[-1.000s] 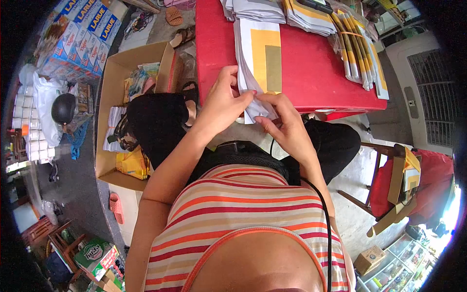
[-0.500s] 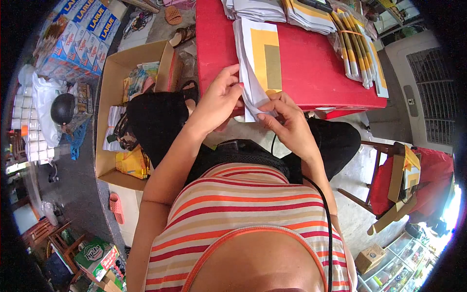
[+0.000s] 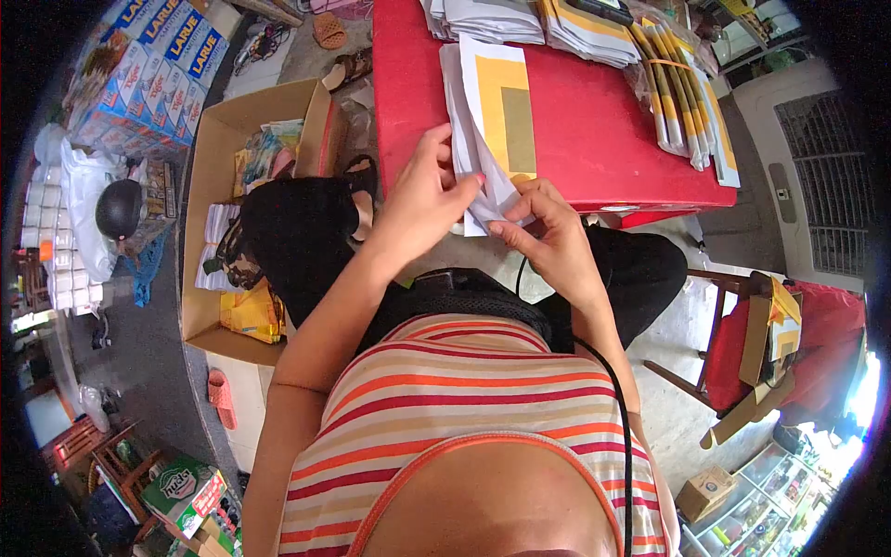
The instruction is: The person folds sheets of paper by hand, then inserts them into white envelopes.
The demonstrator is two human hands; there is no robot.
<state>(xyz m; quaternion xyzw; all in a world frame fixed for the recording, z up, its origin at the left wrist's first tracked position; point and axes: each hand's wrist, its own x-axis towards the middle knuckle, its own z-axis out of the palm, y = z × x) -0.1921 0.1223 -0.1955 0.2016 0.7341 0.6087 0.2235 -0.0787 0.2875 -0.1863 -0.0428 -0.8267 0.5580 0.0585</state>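
A white paper sheet (image 3: 471, 79) with a yellow and olive printed panel lies at the near edge of the red table (image 3: 594, 130), its lower end reaching past the edge. Its left part is folded over lengthwise as a loose white flap. My left hand (image 3: 429, 190) grips the left side of the paper, thumb on the flap and fingers behind it. At the lower right corner, my right hand (image 3: 549, 223) pinches the paper between thumb and fingers.
Stacks of folded white papers (image 3: 487, 20) and a banded bundle (image 3: 673, 93) sit on the table's far side. An open cardboard box (image 3: 246, 111) with packets stands left. A chair (image 3: 715, 343) with a small carton is right.
My left thumb has slid right and down across the flap, pressing further over the paper. The right hand keeps its pinch, almost unmoved.
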